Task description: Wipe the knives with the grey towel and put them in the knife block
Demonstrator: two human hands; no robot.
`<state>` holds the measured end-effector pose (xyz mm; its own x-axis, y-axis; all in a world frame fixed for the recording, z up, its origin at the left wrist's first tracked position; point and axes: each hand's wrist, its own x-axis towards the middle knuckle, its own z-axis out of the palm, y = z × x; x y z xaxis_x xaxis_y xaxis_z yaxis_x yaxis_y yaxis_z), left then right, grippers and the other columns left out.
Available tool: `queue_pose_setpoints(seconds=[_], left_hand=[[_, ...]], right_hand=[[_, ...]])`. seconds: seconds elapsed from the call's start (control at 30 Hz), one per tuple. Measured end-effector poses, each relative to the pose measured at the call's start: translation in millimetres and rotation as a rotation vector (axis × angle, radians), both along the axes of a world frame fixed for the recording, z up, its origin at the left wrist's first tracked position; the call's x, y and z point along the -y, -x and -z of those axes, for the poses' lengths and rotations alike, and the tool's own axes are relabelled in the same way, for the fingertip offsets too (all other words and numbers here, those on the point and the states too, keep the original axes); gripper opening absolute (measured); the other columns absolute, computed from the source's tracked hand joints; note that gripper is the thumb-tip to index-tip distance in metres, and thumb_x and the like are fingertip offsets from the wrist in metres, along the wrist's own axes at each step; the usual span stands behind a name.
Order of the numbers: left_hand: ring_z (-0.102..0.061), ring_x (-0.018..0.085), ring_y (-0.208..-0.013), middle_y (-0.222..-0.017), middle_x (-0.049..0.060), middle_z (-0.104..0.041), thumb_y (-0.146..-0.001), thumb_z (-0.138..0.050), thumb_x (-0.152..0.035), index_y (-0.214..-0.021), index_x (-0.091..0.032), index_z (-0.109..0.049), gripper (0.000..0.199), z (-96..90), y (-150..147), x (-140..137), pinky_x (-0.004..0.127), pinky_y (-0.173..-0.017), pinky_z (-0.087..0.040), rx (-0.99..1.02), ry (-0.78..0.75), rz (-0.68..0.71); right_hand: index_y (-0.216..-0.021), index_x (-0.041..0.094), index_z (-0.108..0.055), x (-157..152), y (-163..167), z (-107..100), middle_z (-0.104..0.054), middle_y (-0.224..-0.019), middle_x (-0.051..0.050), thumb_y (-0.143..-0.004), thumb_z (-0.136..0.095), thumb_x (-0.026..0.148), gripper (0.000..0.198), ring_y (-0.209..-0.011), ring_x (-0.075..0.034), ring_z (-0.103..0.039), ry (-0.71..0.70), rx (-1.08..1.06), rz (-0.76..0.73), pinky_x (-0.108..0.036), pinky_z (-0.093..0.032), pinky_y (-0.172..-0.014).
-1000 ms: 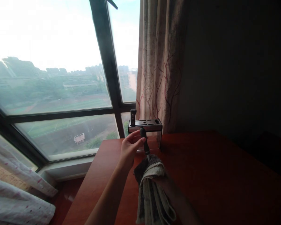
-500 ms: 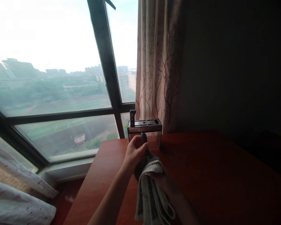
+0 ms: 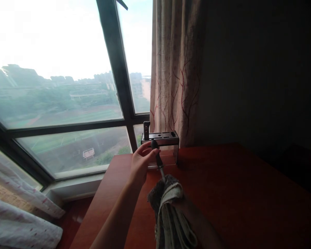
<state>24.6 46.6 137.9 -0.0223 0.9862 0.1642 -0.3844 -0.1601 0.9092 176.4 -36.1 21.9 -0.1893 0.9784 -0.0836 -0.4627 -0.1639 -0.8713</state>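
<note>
My left hand (image 3: 141,162) pinches the ribbed black handle of a sharpening steel (image 3: 158,159), tilted with its handle end up. A short stretch of its thin metal rod shows below the handle; the rest is hidden in a folded grey and white cloth (image 3: 171,207). Wrapped around that cloth from the right is my right hand (image 3: 183,204), dim in shadow, with its fingers mostly hidden. Just behind my left hand stands a knife block (image 3: 168,139) with clear sides and a slotted top. One dark riveted knife handle (image 3: 146,130) sticks up from its left end.
The reddish-brown wooden table (image 3: 223,180) runs under my hands. At its far edge hangs a patterned curtain (image 3: 176,69). Tall windows (image 3: 67,131) fill the left side, and a pale spotted curtain (image 3: 20,221) lies at lower left.
My left hand has moved up and left with the handle, baring some of the metal rod. The cloth and my right hand have shifted slightly down and to the right.
</note>
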Motion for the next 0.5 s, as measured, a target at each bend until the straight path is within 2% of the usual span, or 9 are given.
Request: queue_pose_setpoints(seconds=[0.07,0.2,0.37,0.5], left_hand=[[-0.069,0.015,-0.073,-0.082,0.001,-0.074,-0.062,-0.088,-0.029,-0.110,-0.018,-0.068,0.053,-6.7,1.9,-5.1,0.022,-0.063,-0.053,0.060,-0.036,-0.055],[-0.063,0.010,-0.065,-0.077,-0.002,-0.069,-0.066,-0.085,-0.031,-0.101,-0.017,-0.070,0.041,-9.8,3.2,-8.4,0.017,-0.057,-0.048,0.052,-0.041,-0.032],[-0.056,0.007,-0.060,-0.070,-0.004,-0.062,-0.067,-0.085,-0.031,-0.084,-0.016,-0.066,0.030,1.9,-4.7,-4.0,0.016,-0.055,-0.044,-0.094,-0.055,-0.075],[-0.059,0.011,-0.064,-0.071,-0.002,-0.065,-0.059,-0.089,-0.030,-0.076,-0.017,-0.058,0.037,15.0,-15.2,0.0,0.020,-0.060,-0.046,-0.258,-0.066,0.020]], right_hand=[[-0.084,0.027,-0.074,5.5,-1.8,3.4,-0.078,-0.095,-0.004,-0.046,-0.091,0.035,0.043,-0.096,-0.029,-0.068,0.021,0.003,-0.020,-0.039,-0.050,-0.096],[-0.082,0.024,-0.077,7.7,-2.1,4.6,-0.078,-0.091,-0.006,-0.053,-0.085,0.035,0.032,-0.090,-0.029,-0.069,0.022,0.032,-0.104,-0.038,-0.052,-0.091],[-0.078,0.023,-0.077,-0.2,0.5,-11.6,-0.078,-0.087,-0.002,-0.048,-0.085,0.027,0.031,-0.087,-0.026,-0.068,-0.021,0.107,-0.157,-0.032,-0.053,-0.083],[-0.081,0.019,-0.076,-10.3,0.3,-25.7,-0.077,-0.085,-0.004,-0.051,-0.082,0.024,0.031,-0.086,-0.028,-0.068,-0.087,0.126,-0.124,-0.034,-0.053,-0.080]])
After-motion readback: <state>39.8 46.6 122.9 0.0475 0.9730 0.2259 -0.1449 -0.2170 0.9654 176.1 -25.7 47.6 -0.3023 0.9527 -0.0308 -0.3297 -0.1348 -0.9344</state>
